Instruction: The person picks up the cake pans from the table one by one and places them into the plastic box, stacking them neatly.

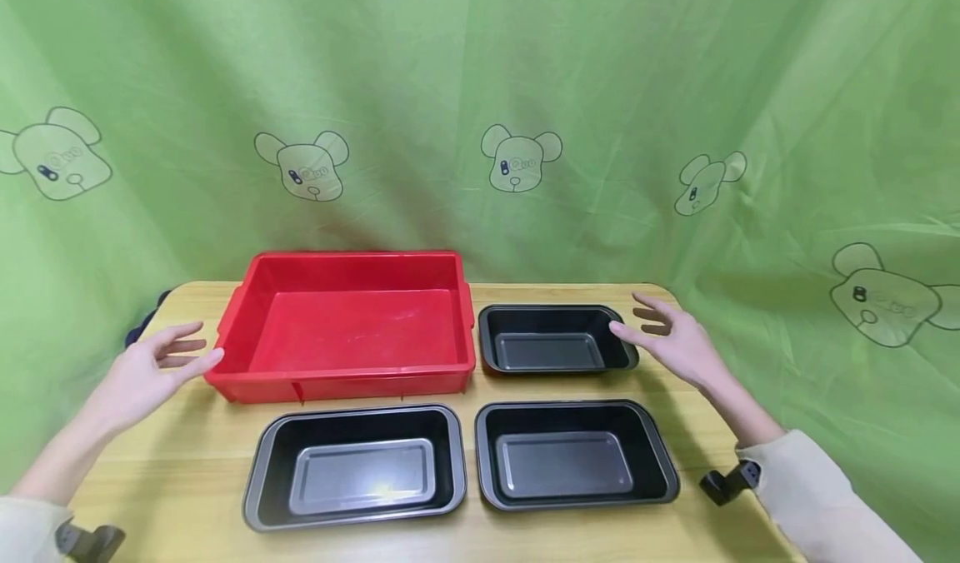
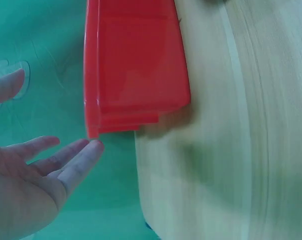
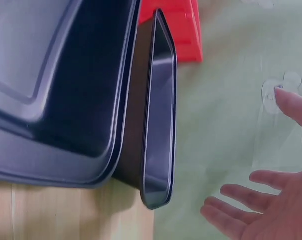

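Note:
A red plastic bin (image 1: 360, 321) stands at the back left of the table. My left hand (image 1: 153, 371) is at its left end, fingers extended and holding nothing; in the left wrist view its fingertips (image 2: 95, 146) are right at the bin's corner. My right hand (image 1: 671, 342) is over the right end of the back dark loaf pan (image 1: 555, 351), fingers spread and nothing in them. Two more dark loaf pans lie in front, one at left (image 1: 363, 471) and one at right (image 1: 573, 459). No contents show in the bin or the pans.
The light wooden table (image 1: 465, 538) has rounded back corners. A green curtain (image 1: 420, 63) printed with bear heads hangs behind it and along both sides. Dark wrist mounts (image 1: 731, 481) sit at both sleeves.

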`<state>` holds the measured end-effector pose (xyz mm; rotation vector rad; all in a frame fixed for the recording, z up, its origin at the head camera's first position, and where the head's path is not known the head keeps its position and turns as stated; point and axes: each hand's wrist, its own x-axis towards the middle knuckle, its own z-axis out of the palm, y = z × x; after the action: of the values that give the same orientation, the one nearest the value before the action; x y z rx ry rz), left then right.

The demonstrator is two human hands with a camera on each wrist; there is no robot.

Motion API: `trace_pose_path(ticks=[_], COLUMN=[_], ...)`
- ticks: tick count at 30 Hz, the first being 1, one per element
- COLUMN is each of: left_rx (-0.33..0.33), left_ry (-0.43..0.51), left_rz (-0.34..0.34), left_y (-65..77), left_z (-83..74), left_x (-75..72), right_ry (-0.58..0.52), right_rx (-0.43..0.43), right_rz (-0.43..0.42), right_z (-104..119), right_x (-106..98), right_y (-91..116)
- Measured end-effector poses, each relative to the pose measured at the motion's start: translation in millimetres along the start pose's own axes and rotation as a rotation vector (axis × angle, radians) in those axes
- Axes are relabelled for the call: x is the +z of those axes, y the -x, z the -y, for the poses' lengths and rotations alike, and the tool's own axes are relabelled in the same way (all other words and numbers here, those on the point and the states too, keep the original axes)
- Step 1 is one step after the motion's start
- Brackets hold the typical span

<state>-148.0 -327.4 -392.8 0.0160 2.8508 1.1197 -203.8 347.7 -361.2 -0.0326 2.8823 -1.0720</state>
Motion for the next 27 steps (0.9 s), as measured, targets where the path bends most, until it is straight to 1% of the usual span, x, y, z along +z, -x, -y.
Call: trace_pose_path(ticks=[3,6,8,11,14,22,27], left_rx=[-0.004,-0.011,-0.019,-0.036,-0.058,-0.086,-0.099], left_ry=[0.052,0.134,0.193,0.258,0.317,0.452,0.506], left_rz=[0.028,0.051,0.065,0.083,0.101,0.113,0.121], left_y=[-3.7,-6.0,-6.8,-8.0,-10.0,-16.0,-18.3], left_z=[6.5,11.6,14.3,18.0,21.8,30.2,34.7], left_x=[-0.8,-0.3,0.2,0.7,1.1,5.3,7.4], right_ry=[-0.023,-0.062,-0.092,-0.162,-0.194,-0.253,-0.306], right_rx=[0.014,0.035,0.056,0.086,0.112,0.205,0.247], right_rz=[-0.002,0.001,0.011,0.035,0.062,0.154,0.197], right_z=[-8.4,-17.9,-24.6,-34.6,-44.5,-67.1,-79.3], right_x=[-1.9,-2.7,-2.6,-2.2,-2.5,-0.8,2.5], right_y=[-7.5,-15.8,-21.5,-29.5,-36.5,-49.7,-57.6])
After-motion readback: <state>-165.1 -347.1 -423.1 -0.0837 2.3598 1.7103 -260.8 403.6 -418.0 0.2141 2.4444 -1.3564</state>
